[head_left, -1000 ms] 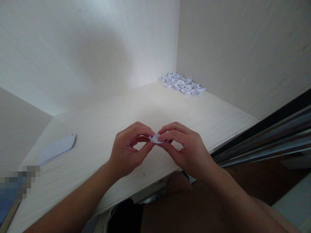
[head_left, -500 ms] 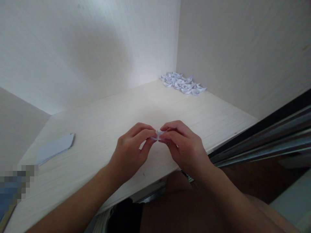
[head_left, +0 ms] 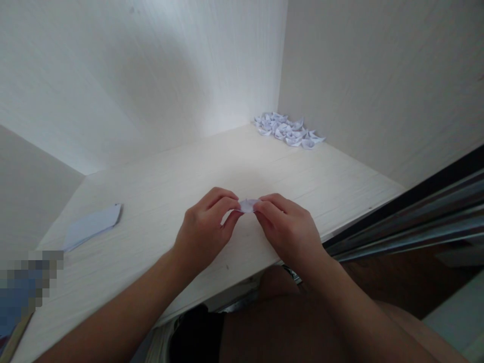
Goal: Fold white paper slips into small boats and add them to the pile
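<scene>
A small folded white paper boat (head_left: 248, 205) is held above the shelf surface, between my two hands. My left hand (head_left: 207, 229) pinches its left end with thumb and fingers. Its right end sits between the thumb and fingers of my right hand (head_left: 290, 224). The boat's rounded middle shows between the fingertips; both ends are covered by the fingers.
Several folded paper boats (head_left: 289, 132) lie heaped in the far corner against the walls. A stack of white paper sheets (head_left: 93, 224) rests at the left. The pale wooden shelf (head_left: 170, 181) ends at a front edge near my lap, with dark metal rails (head_left: 416, 222) at the right.
The fingertips have drawn apart a little, and more of the boat's middle shows between them. My right fingers have closed more tightly on its end. The view has shifted slightly.
</scene>
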The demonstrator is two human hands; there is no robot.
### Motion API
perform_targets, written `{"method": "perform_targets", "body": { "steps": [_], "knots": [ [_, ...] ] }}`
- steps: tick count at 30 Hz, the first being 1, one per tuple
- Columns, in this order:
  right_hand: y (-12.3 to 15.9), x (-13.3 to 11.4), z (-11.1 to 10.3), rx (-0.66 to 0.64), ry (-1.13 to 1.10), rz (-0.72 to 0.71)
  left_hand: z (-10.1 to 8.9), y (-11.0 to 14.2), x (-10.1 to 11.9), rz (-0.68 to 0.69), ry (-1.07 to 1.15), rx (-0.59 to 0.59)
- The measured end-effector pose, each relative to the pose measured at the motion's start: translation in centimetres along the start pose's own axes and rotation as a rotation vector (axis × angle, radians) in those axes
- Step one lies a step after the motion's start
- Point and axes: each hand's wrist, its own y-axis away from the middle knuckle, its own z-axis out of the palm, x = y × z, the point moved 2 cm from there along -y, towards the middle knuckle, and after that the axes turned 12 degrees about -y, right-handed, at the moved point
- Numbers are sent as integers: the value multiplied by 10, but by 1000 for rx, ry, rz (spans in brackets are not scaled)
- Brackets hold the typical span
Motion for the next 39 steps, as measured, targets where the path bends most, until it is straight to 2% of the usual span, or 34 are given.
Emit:
{"method": "perform_targets", "body": {
  "steps": [9,18,22,28,32,37,39],
  "knots": [
    [2,0,4,50,22,-21,7,5,1,-61,-20,-127],
    [2,-2,5,106,66,-20,8,6,4,-36,-44,-2],
    [0,-3,5,88,45,-31,8,7,4,-34,-63,14],
    [-2,1,6,-24,13,45,11,7,1,-54,-59,-99],
    [-2,4,6,-50,-1,79,15,7,-2,-135,14,-133],
    [-2,5,4,-46,-74,87,24,10,-8,-338,253,-168],
    [-3,5,2,-41,-94,83,26,10,-10,-364,318,-173]
  ]
}}
